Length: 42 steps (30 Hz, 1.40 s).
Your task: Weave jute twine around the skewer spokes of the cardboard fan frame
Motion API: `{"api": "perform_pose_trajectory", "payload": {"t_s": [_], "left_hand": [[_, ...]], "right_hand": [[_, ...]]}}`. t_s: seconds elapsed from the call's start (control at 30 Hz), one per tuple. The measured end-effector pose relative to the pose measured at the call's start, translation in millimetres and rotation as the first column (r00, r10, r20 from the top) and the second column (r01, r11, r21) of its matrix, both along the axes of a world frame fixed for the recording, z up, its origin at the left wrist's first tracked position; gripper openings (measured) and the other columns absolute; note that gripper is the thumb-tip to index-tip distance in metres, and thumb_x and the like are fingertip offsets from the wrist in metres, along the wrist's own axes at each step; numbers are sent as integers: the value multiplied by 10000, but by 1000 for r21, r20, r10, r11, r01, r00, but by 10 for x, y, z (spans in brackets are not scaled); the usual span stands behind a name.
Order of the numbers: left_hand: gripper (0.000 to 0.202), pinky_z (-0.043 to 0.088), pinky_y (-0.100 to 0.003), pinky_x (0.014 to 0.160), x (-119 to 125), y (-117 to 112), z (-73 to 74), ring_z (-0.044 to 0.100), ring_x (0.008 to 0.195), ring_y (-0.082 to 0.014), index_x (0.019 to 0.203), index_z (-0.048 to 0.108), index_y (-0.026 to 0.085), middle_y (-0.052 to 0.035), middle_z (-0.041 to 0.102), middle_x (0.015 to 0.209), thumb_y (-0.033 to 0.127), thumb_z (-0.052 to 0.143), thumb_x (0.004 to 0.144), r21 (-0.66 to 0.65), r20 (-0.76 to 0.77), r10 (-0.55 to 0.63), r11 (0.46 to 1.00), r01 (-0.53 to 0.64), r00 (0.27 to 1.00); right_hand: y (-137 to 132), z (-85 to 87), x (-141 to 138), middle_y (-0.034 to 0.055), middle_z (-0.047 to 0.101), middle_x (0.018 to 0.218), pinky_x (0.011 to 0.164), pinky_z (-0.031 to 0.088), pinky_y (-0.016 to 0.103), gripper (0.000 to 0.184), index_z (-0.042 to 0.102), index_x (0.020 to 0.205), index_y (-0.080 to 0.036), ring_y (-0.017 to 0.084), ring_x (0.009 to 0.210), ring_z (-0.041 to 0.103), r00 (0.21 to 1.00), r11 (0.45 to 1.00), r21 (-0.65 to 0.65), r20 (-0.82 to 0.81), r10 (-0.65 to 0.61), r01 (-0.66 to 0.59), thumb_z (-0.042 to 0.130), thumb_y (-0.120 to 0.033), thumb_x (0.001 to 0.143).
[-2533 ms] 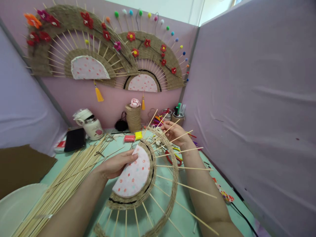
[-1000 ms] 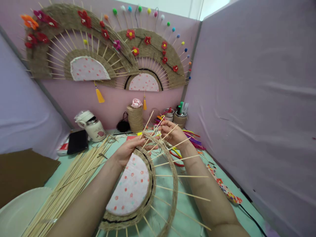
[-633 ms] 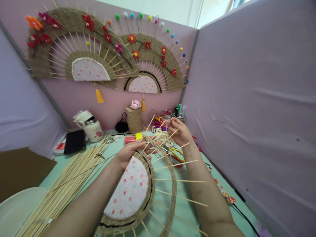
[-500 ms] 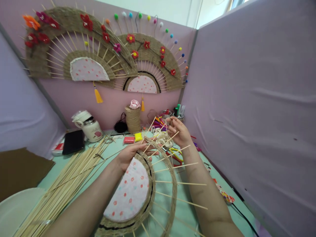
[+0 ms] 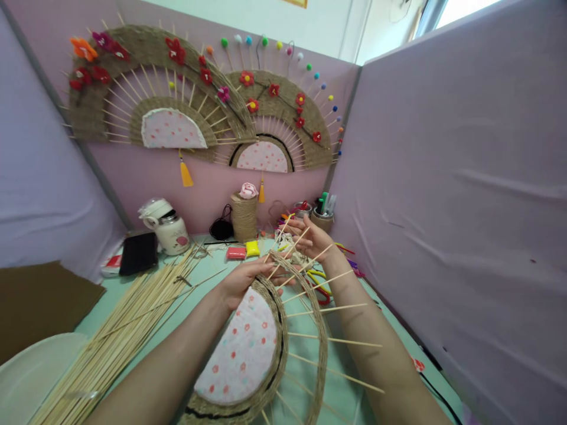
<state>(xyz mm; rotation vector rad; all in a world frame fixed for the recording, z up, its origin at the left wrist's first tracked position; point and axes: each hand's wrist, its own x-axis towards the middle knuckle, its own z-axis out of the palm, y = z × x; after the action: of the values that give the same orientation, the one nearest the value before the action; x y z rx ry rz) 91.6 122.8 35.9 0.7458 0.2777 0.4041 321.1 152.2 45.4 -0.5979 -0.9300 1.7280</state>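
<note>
A half-made fan (image 5: 248, 354) lies on the green table (image 5: 208, 265): a pink spotted half-disc ringed with jute, bamboo spokes (image 5: 330, 339) radiating out, and an outer jute band. My left hand (image 5: 245, 280) rests on the fan's far end, fingers closed over the jute rim and spokes. My right hand (image 5: 312, 236) is raised beyond the outer band among the spoke tips, its fingers pinched on a strand of jute twine.
A pile of bamboo skewers (image 5: 124, 330) lies on the left beside a white plate (image 5: 31, 372). At the back stand a kettle (image 5: 166, 227), a black case (image 5: 138, 252), a twine spool (image 5: 244, 217), pen cups (image 5: 321, 215). Two finished fans (image 5: 177, 100) hang on the wall.
My left hand slid from the pink half-disc up to the fan's far rim. The right hand stayed at the spoke tips, shifting slightly. The view rose a little.
</note>
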Motion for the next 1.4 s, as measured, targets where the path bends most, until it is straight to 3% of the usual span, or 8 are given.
{"api": "perform_pose_trajectory", "payload": {"t_s": [0.33,0.63,0.73,0.83,0.93,1.03,1.27,1.4], "left_hand": [[478,545,-289,696,8,-30,21,672,1001,-273,1340,476,122,-200,669,1147,150,520,865,1,45,-38,999,38,998],[462,552,-279,680,0,-18,-2,679,982,-259,1286,526,143,-189,651,1190,141,588,828,19,36,-62,998,61,997],[480,552,-275,682,-16,-22,34,685,960,-247,1289,521,163,-181,643,1205,136,607,817,37,-1,-59,998,59,998],[509,553,-274,682,-24,-22,54,688,941,-236,1308,508,180,-167,630,1227,140,616,811,56,-52,-44,997,47,998],[560,552,-275,682,-23,-26,51,688,940,-236,1342,473,185,-175,622,1236,152,629,805,61,-83,-29,998,34,996],[647,552,-289,686,-27,-37,59,686,947,-244,1400,399,210,-180,619,1241,159,637,800,60,-103,-14,998,20,995],[837,549,-287,668,-83,-40,150,692,940,-257,1485,187,356,-140,618,1242,149,624,802,143,-124,69,988,-51,990],[843,560,-300,680,-113,-27,169,690,954,-261,1470,202,397,-108,588,1271,146,629,787,168,-113,94,983,-74,989]], "right_hand": [[283,532,87,46,728,926,348,159,186,388,634,992,-192,24,369,137,926,994,108,377,-21,-22,481,-534,889],[-25,856,139,86,732,938,369,139,214,441,590,1106,-190,23,388,193,775,910,404,602,-193,-88,597,-524,817],[-200,925,176,107,726,985,375,181,209,432,564,1165,-183,18,391,235,742,886,420,655,-145,-197,573,-482,853],[-325,1029,127,117,712,1047,418,308,195,441,561,1188,-169,31,454,422,637,883,366,764,-105,-294,591,-451,850],[-375,1167,8,101,712,1051,584,461,222,399,595,1127,-162,108,697,627,546,879,383,818,-180,-284,643,-404,814],[-409,1271,-111,80,722,1013,735,502,267,355,612,1080,-165,157,865,664,509,848,440,824,-250,-295,662,-375,799],[-689,1220,-95,50,722,922,684,502,259,399,596,1170,-178,153,800,666,434,824,350,890,-143,-445,634,-377,827],[-577,1006,222,32,706,786,611,477,257,393,656,1079,-186,154,692,635,442,870,439,841,-312,-222,704,-398,752]]}}
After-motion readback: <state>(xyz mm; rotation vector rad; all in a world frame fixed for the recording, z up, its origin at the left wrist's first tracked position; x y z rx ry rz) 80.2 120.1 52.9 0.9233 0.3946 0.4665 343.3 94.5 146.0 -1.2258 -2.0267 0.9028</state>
